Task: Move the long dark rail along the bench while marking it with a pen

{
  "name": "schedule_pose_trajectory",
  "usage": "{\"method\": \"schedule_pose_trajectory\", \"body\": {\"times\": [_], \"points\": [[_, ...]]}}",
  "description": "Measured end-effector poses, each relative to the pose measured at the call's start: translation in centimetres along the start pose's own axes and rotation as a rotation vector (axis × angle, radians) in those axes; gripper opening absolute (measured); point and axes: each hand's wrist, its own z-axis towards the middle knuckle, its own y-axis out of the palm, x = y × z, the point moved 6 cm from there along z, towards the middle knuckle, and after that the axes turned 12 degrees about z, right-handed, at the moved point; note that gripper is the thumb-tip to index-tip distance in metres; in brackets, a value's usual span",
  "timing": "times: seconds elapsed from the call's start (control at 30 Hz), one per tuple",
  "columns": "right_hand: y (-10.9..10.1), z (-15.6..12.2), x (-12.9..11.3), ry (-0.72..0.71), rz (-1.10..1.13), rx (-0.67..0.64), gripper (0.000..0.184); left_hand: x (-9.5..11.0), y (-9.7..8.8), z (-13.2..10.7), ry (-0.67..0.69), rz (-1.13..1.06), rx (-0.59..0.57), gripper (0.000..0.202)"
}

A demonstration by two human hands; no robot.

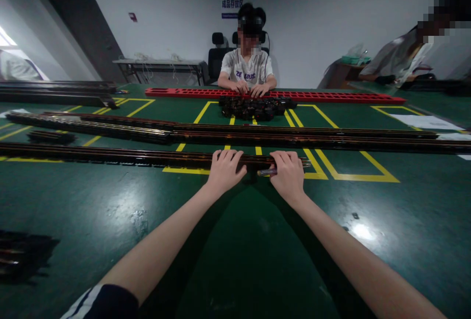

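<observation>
A bundle of long, thin dark strips (110, 155) lies across the table in front of me, with glossy, brownish edges. My left hand (224, 172) is closed over this bundle near its right part, fingers on top and thumb at the near side. Close to the bundle's right end, my right hand (289, 174) has its fingers curled over the strips. Under its thumb it also holds a short pen-like tool (265, 172), pointing left. Both palms hide part of the strips.
More long dark strips (331, 140) lie just beyond. Across the green table (250, 240), a person's hands (250, 91) are at a dark pile (253, 108) beside a red slotted rail (331, 97). Another dark bundle (22, 255) lies near left; papers (427, 121) lie right.
</observation>
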Motion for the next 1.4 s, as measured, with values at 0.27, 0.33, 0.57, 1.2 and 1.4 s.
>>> {"method": "schedule_pose_trajectory", "body": {"times": [0.27, 0.33, 0.57, 1.2, 1.4], "points": [[-0.34, -0.12, 0.44, -0.055, 0.046, 0.030, 0.042, -0.11, 0.26, 0.04, -0.026, 0.010, -0.016, 0.040], [-0.37, -0.08, 0.17, -0.089, 0.063, 0.013, 0.040, -0.13, 0.32, 0.03, -0.023, 0.007, -0.016, 0.039], [-0.15, 0.04, -0.39, -0.136, 0.076, -0.031, 0.027, -0.15, 0.37, -0.01, -0.018, 0.014, 0.001, 0.039], [0.54, 0.09, -0.34, -0.040, -0.056, -0.082, 0.031, -0.01, 0.34, 0.06, -0.007, 0.038, 0.016, 0.039], [0.40, 0.06, -0.25, -0.009, -0.063, -0.032, 0.029, -0.02, 0.41, 0.00, -0.004, 0.028, 0.019, 0.041]]}}
